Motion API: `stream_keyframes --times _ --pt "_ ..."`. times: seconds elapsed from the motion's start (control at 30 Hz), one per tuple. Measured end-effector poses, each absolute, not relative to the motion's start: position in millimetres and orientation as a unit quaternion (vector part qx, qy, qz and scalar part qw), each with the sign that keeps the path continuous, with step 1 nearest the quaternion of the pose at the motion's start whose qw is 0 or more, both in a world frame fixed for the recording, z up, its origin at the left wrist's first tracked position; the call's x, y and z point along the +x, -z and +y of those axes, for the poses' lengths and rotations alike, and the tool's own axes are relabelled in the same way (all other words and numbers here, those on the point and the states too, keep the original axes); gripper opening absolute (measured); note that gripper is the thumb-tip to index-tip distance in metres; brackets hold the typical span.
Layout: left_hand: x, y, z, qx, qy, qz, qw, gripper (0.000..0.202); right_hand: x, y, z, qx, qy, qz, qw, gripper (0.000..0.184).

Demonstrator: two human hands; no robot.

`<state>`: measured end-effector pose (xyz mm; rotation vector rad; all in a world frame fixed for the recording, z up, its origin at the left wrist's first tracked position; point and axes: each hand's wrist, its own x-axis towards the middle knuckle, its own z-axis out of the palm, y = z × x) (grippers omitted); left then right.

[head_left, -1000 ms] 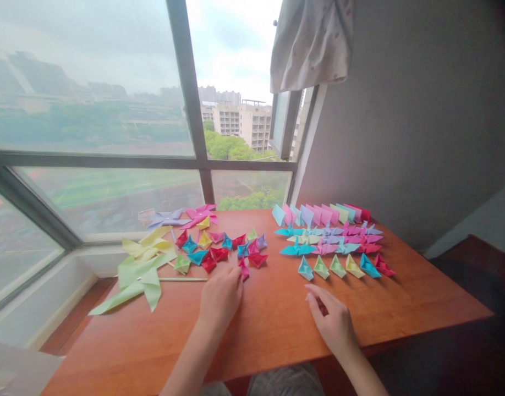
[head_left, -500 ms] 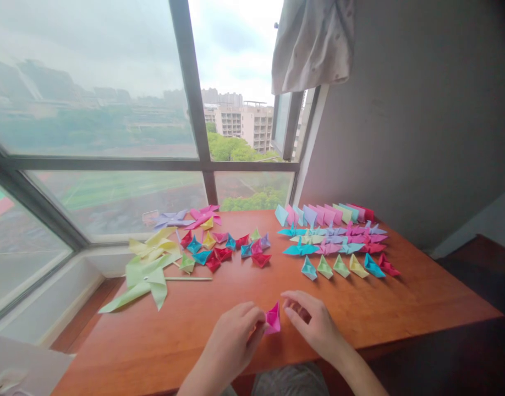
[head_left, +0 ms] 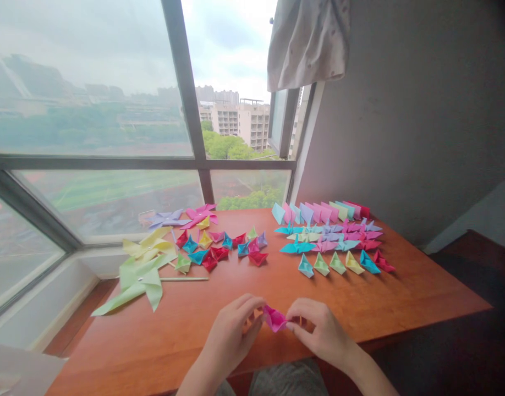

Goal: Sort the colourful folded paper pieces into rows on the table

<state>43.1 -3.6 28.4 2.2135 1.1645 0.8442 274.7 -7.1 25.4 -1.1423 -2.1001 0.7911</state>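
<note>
Between my two hands is a magenta folded paper boat [head_left: 275, 318], low over the front of the wooden table [head_left: 236, 300]. My left hand [head_left: 237, 324] pinches its left end between thumb and forefinger. On the other side, my right hand [head_left: 316, 325] has its thumb and fingertips closed on the boat's right end. The boat lies tilted, its open hollow partly showing. Beyond my right hand stands a row of small paper boats, among them a yellow boat [head_left: 353, 264] and a blue boat [head_left: 368, 262].
Green and yellow paper pinwheels [head_left: 139, 280] lie at the left, one with a stick pointing right. Several small boats cluster mid-table around a red boat [head_left: 258, 258]. Paper cranes [head_left: 297, 246] and a row of upright folded papers [head_left: 318, 212] stand back right. Windows rise behind.
My right hand has closed in from the right and taken hold of the boat's right end. The boat has turned and spread wider between both hands. The view has shifted slightly.
</note>
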Motion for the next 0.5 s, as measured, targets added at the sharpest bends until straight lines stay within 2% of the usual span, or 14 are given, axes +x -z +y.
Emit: stream_keyframes --times 0.13,0.23,0.43,0.5 --pt "39.9 -22.2 2.0 0.784 -0.344 0.449 0.256 0.024 285.2 -23.9 -9.2 -0.455 -0.243 -0.797 0.314 0.015" --pt "33.6 -12.4 7.5 0.767 -0.344 0.480 0.250 0.024 307.5 -24.6 -7.1 -0.491 -0.187 -0.779 0.343 0.018" --pt "27.1 -2.6 9.0 0.765 -0.329 0.497 0.245 0.021 404.4 -22.3 7.0 -0.614 -0.025 -0.671 0.415 0.023" --pt "27.8 -3.7 7.6 0.768 -0.325 0.498 0.240 0.020 444.7 -23.0 11.4 -0.655 0.047 -0.629 0.415 0.028"
